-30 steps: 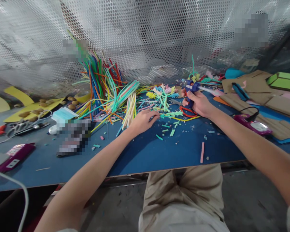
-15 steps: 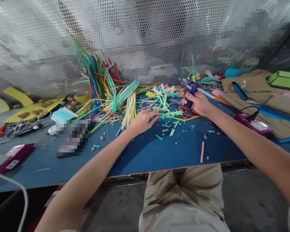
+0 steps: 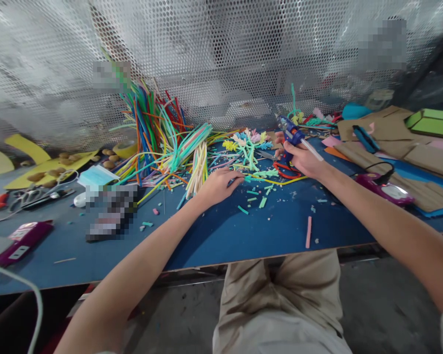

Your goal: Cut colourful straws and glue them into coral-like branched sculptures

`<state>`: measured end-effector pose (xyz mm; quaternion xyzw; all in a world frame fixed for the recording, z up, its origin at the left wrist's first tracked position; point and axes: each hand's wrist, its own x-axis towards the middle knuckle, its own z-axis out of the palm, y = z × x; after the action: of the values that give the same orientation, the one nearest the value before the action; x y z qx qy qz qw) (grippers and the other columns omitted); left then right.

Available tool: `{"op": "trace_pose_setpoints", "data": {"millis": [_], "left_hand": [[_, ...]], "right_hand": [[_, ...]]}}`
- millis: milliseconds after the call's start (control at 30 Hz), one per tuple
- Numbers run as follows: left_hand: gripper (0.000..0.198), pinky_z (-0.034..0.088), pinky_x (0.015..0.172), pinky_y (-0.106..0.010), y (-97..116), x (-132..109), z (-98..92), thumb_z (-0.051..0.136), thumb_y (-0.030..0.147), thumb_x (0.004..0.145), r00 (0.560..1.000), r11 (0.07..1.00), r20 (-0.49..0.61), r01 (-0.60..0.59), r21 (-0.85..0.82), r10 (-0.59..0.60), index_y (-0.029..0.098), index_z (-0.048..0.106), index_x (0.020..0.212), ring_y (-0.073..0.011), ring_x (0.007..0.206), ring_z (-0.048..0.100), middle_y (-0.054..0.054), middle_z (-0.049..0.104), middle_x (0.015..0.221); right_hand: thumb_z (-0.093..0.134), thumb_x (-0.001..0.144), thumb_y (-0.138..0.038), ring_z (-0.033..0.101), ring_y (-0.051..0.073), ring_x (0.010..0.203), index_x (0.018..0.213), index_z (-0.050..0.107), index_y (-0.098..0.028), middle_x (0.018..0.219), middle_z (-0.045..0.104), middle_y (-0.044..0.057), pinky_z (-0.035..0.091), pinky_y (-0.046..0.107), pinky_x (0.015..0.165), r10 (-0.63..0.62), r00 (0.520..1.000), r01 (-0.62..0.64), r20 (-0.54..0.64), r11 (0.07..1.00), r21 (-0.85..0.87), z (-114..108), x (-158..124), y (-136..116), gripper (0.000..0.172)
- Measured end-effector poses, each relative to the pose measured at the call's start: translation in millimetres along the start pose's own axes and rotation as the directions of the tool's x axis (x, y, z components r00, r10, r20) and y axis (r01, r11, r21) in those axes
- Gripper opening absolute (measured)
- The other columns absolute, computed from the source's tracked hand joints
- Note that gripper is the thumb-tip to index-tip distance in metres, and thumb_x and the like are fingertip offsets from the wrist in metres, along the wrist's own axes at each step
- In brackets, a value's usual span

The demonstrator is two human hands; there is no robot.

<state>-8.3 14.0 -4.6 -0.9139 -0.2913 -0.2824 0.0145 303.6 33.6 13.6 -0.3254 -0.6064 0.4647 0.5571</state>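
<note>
My right hand (image 3: 305, 158) is wrapped around a blue hot glue gun (image 3: 293, 132), its nozzle pointing up and to the left. A whitish glue stick (image 3: 312, 149) juts from its back end. Below that hand lie scissors with red handles (image 3: 286, 171). My left hand (image 3: 221, 186) rests low over the table, thumb and index fingertips close together; what they pinch, if anything, is hidden. A yellow pipe cleaner (image 3: 280, 182) runs from beside these fingertips towards the right hand. Just behind is a coral-like cluster of fuzzy pipe cleaners (image 3: 249, 147) in green, yellow, pink and blue.
A large heap of pipe cleaners (image 3: 151, 132) leans against the perforated metal wall (image 3: 221, 59). Cut green bits (image 3: 263, 202) and a pink strip (image 3: 308, 232) lie in front. Cardboard (image 3: 424, 152) and a purple device (image 3: 386, 189) are at right, yellow sheets (image 3: 25, 174) at left.
My right hand has tipped the glue gun, so its nozzle points higher and its glue stick slopes down more steeply. My left hand has stayed in place.
</note>
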Motion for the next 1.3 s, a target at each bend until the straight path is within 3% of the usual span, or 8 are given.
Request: {"op": "trace_pose_setpoints", "data": {"millis": [133, 300, 500, 633, 800, 1000, 1133, 1300], "left_hand": [[0.025, 0.057, 0.095, -0.036, 1, 0, 0.1, 0.055, 0.035, 0.108, 1.000, 1.000, 0.008, 0.004, 0.005, -0.004, 0.020, 0.075, 0.111, -0.0211, 0.100, 0.075, -0.006, 0.081, 0.106], [0.027, 0.058, 0.092, -0.035, 4, 1, 1.1, 0.053, 0.035, 0.108, 1.000, 0.999, 0.015, 0.019, 0.028, -0.019, 0.021, 0.076, 0.112, -0.0198, 0.098, 0.075, -0.006, 0.080, 0.103], [0.027, 0.058, 0.093, -0.035, 5, 1, -1.0, 0.053, 0.035, 0.108, 1.000, 0.999, -0.003, 0.006, 0.036, -0.006, 0.021, 0.077, 0.111, -0.0198, 0.096, 0.075, -0.006, 0.081, 0.102], [0.028, 0.057, 0.091, -0.034, 4, 1, -0.8, 0.054, 0.036, 0.108, 1.000, 0.999, -0.001, -0.007, 0.047, 0.007, 0.020, 0.077, 0.111, -0.0194, 0.093, 0.074, -0.006, 0.081, 0.102], [0.027, 0.057, 0.088, -0.034, 2, 0, 1.2, 0.053, 0.035, 0.108, 1.000, 0.999, 0.005, -0.017, 0.039, 0.017, 0.020, 0.076, 0.111, -0.0190, 0.092, 0.074, -0.006, 0.081, 0.102], [0.024, 0.057, 0.088, -0.034, 2, 0, 2.1, 0.055, 0.033, 0.108, 1.000, 0.999, 0.006, -0.011, 0.049, 0.011, 0.021, 0.076, 0.110, -0.0196, 0.093, 0.073, -0.004, 0.081, 0.101], [0.025, 0.056, 0.087, -0.033, 3, -1, 2.5, 0.055, 0.033, 0.108, 1.000, 0.999, -0.003, -0.016, 0.047, 0.016, 0.020, 0.076, 0.110, -0.0194, 0.092, 0.072, -0.006, 0.079, 0.098], [0.028, 0.057, 0.089, -0.035, 2, -1, 3.7, 0.051, 0.033, 0.108, 0.999, 0.998, -0.008, -0.053, 0.031, 0.054, 0.020, 0.075, 0.113, -0.0208, 0.095, 0.073, -0.007, 0.078, 0.101]], "right_hand": [[0.059, 0.094, -0.066, 0.066, 0.021, 0.086, 0.131, 0.059, -0.030, 0.120, 0.065, 0.007, 0.060, 0.040, 0.080, -0.041, 0.998, 0.028, -0.037, 0.953, -0.300, -12, 5, -1, 0.051], [0.056, 0.096, -0.037, 0.062, 0.039, 0.118, 0.141, 0.055, -0.014, 0.130, 0.061, 0.023, 0.052, 0.055, 0.103, -0.123, 0.992, 0.056, 0.009, 0.387, -0.920, -47, 12, -1, 0.050], [0.063, 0.093, -0.030, 0.055, 0.049, 0.127, 0.147, 0.049, -0.002, 0.137, 0.054, 0.036, 0.045, 0.062, 0.101, 0.022, 0.974, -0.224, -0.224, 0.014, -0.974, -86, 9, 5, 0.063], [0.057, 0.099, -0.043, 0.059, 0.037, 0.118, 0.138, 0.057, -0.011, 0.136, 0.059, 0.028, 0.046, 0.049, 0.095, -0.193, 0.970, -0.130, -0.146, 0.091, -0.987, -78, 9, -10, 0.050], [0.040, 0.107, -0.049, 0.045, 0.016, 0.059, 0.065, 0.051, -0.022, 0.060, 0.053, 0.004, 0.030, 0.034, 0.062, -0.369, 0.913, 0.247, 0.175, 0.158, -0.956, -24, 4, -60, 0.051], [0.054, 0.101, -0.040, 0.062, 0.017, 0.076, 0.122, 0.063, -0.018, 0.111, 0.073, 0.008, 0.034, 0.029, 0.065, -0.300, 0.729, 0.652, 0.616, 0.028, -0.758, 32, -19, -118, 0.032], [0.055, 0.103, -0.043, 0.068, 0.025, 0.092, 0.115, 0.069, -0.019, 0.112, 0.075, 0.010, 0.043, 0.034, 0.075, -0.289, 0.615, 0.766, 0.733, -0.003, -0.643, 59, -43, -141, 0.030], [0.058, 0.102, -0.040, 0.064, 0.017, 0.079, 0.106, 0.069, -0.020, 0.095, 0.074, 0.004, 0.046, 0.031, 0.073, -0.233, 0.724, 0.674, 0.649, 0.439, -0.594, 77, -59, -145, 0.023]]}}
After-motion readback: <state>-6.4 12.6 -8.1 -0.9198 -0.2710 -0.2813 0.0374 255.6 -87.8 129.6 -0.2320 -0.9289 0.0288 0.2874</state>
